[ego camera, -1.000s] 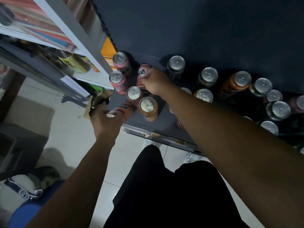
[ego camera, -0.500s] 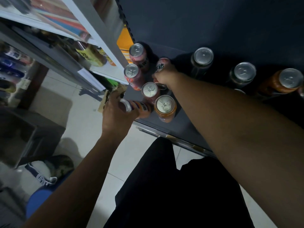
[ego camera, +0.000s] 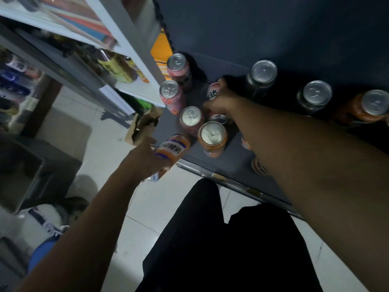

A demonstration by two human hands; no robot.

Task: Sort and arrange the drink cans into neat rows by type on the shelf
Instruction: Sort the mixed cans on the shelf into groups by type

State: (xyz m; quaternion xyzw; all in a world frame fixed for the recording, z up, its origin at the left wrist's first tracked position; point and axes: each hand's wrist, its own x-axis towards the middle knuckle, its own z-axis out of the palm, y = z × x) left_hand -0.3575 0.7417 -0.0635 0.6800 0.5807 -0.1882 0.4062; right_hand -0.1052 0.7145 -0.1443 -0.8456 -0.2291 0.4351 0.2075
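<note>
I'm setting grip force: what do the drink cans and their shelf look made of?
Upright orange can: thin metal, probably aluminium, bare silvery lid with pull tab, glossy printed wall. Shelf: seemingly painted metal, matt dark grey, paler strip along its front edge; dim light leaves that open.

The person wears loose, plain black legwear (ego camera: 210, 249), matte cloth in soft folds that parts into two legs. Both forearms (ego camera: 305, 165) are bare up from the left hand (ego camera: 145, 160) and the right hand (ego camera: 220, 104).
</note>
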